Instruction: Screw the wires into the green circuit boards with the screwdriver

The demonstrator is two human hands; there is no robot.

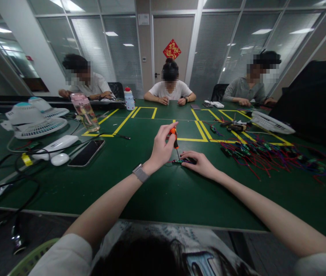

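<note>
My left hand, with a watch on its wrist, is closed on the orange and black handle of a screwdriver. The screwdriver stands nearly upright, its thin shaft pointing down at a small green circuit board on the table. Whether the tip touches the board is too small to tell. Lying low at the board's right end, my right hand has its fingertips pressed on the board and holds it against the table. Part of the board is hidden under those fingers.
A heap of wired circuit boards spreads to the right. On the left are a phone, a pink bottle, white fans and black cables. Yellow tape marks the green table. Three people sit across from me.
</note>
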